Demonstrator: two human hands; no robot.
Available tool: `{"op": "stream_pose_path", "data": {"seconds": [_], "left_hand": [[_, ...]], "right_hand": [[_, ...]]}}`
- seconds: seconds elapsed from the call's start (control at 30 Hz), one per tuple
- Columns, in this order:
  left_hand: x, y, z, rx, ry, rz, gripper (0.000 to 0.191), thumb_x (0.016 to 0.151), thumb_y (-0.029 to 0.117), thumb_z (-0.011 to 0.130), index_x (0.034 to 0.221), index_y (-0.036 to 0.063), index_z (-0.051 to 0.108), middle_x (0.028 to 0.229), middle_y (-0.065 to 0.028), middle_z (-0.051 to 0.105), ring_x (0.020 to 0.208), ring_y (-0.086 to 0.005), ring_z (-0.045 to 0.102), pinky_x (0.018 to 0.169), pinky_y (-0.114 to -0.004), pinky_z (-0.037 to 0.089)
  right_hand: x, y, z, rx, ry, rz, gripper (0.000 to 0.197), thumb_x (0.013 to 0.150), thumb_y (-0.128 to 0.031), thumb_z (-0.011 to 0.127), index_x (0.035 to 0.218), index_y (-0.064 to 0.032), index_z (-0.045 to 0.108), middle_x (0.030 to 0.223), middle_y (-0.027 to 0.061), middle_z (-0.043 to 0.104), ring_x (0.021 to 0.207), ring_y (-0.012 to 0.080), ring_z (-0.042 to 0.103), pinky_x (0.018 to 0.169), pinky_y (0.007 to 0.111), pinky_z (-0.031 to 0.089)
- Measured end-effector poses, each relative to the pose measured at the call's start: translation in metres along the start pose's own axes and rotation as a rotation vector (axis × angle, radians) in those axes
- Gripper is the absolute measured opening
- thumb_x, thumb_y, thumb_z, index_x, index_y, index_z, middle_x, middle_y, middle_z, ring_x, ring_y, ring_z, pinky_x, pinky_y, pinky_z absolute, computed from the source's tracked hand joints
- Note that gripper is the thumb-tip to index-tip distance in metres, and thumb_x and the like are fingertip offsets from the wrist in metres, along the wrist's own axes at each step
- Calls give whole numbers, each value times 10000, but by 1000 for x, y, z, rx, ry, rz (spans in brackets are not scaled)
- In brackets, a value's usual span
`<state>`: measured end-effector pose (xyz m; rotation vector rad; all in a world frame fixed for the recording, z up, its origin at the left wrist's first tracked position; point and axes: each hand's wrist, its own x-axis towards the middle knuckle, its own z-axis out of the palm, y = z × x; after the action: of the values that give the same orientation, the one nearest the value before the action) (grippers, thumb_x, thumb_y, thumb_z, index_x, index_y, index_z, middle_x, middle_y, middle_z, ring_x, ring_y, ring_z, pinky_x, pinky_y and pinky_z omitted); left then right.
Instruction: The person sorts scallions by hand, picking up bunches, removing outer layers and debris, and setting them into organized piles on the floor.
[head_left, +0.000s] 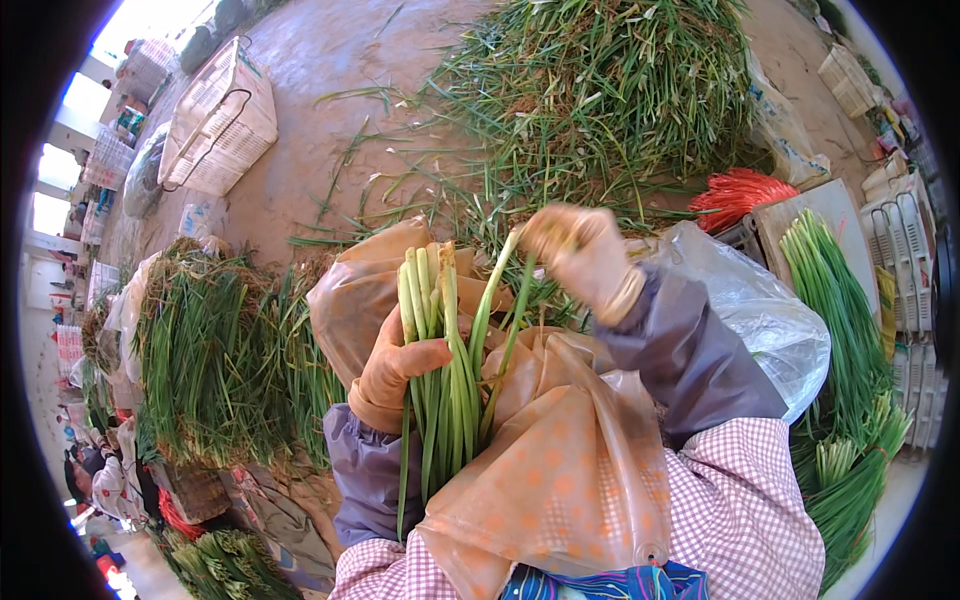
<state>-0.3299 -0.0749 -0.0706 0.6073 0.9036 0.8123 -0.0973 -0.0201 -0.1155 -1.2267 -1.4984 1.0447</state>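
My left hand (401, 360), in a tan glove, grips a bunch of green leafy stalks (431, 300), perhaps green garlic, with the pale cut-looking ends up and the leaves hanging down. Blurred by motion, my gloved right hand (574, 251) is up and to the right of the bunch. Its fingers close on the upper end of a stalk (491, 292) that leans out from the rest; a thinner green strip (517, 322) runs down from the same fingers. Across my lap lies a translucent orange-spotted plastic apron (555, 480).
A large heap of greens (600, 90) with roots covers the floor ahead. More rooted greens (217, 360) stand at left. On the right are a clear plastic bag (750, 315), red ties (739, 199) and trimmed bundles (832, 300). A white crate (217, 120) sits upper left.
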Motion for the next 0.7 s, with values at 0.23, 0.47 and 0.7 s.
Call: {"op": "stream_pose_path", "data": {"seconds": [0.23, 0.47, 0.7], "left_hand": [[-2, 3, 10, -108, -96, 35, 554, 632, 84, 666, 1142, 6, 464, 924, -91, 571, 822, -218, 600, 726, -336, 533], [5, 7, 15, 27, -94, -33, 712, 659, 85, 668, 1314, 15, 398, 1075, -83, 571, 946, -186, 565, 831, -309, 465], [-3, 1, 13, -57, -28, 67, 668, 680, 141, 671, 1280, 5, 411, 1065, -121, 579, 998, -273, 601, 839, -403, 520]], "right_hand": [[38, 42, -83, 130, 428, 334, 318, 820, -112, 672, 1119, -52, 582, 749, 8, 581, 591, 113, 525, 536, 236, 493], [-3, -18, 19, 715, -258, 529, 253, 829, -243, 680, 952, -25, 643, 590, -17, 555, 389, 42, 394, 354, 206, 287], [36, -4, -51, 242, 303, 95, 184, 929, -200, 517, 843, -86, 632, 727, 36, 630, 562, 131, 545, 493, 273, 450]]}}
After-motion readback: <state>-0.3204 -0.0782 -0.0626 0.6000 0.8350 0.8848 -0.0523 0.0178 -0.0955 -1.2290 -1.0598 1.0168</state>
